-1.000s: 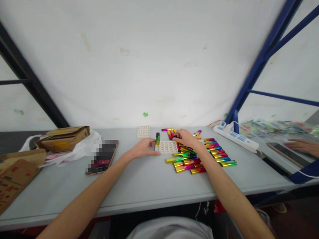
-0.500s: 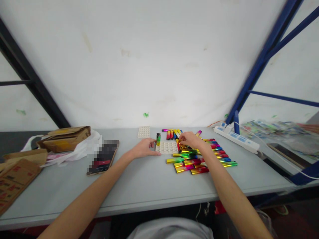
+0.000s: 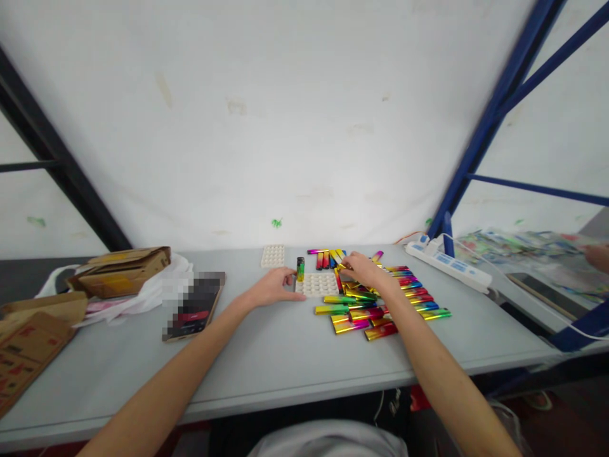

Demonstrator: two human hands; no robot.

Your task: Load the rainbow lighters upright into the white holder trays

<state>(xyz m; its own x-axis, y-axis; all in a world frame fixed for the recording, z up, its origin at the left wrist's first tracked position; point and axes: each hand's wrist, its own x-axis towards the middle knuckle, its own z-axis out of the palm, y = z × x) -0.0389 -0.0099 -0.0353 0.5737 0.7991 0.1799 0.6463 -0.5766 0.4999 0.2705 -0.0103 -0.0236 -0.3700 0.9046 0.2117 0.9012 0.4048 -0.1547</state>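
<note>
A white holed tray point(image 3: 316, 285) lies on the table, with one green-and-yellow lighter point(image 3: 300, 270) upright at its left end. My left hand point(image 3: 273, 287) holds the tray's left end, its thumb along the near edge and its curled fingers close to the upright lighter. To the right of the tray spreads a pile of shiny multicoloured lighters point(image 3: 366, 314). My right hand point(image 3: 364, 270) is over the far left part of this pile, its fingers pinched on a lighter mostly hidden by the hand.
A second white holed tray point(image 3: 273, 256) lies farther back near the wall. A phone point(image 3: 197, 308), cardboard boxes point(image 3: 126, 270) and a white plastic bag point(image 3: 152, 289) are on the left. On the right are a power strip point(image 3: 447, 263), a blue frame post and another person's hand point(image 3: 597, 256).
My hands stay at nearly the same places, the right fingers still among the lighters. The view has shifted slightly. Another person's hand has appeared at the right edge.
</note>
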